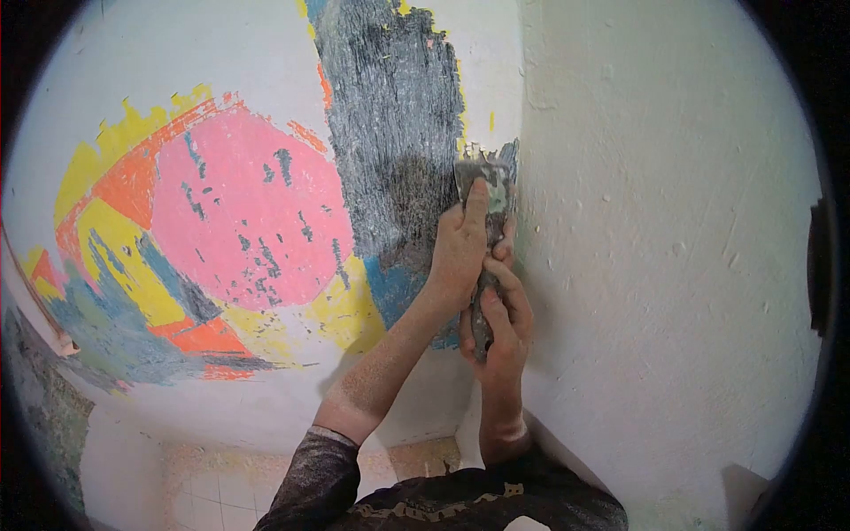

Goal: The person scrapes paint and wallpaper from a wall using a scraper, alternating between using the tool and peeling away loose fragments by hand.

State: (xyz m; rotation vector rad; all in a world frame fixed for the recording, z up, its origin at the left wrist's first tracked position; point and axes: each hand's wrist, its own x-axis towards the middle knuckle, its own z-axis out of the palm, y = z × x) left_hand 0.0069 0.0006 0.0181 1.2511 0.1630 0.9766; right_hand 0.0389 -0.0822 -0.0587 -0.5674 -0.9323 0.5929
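A scraper with a wide, paint-smeared blade stands upright against the painted wall, close to the inner corner. Its blade edge meets the lower border of a white patch with ragged yellow flecks. My left hand is closed round the upper part of the tool, thumb stretched along the blade. Below it, my right hand wraps the handle, whose dark end shows between thumb and fingers. Beside the blade, a broad strip of wall is scraped down to a rough grey layer.
A pink circle with grey scrapes, ringed by yellow, orange and blue paint, covers the wall to the left. The bumpy white side wall rises close on my right. Pale tiles and speckled dust or debris show on the floor below.
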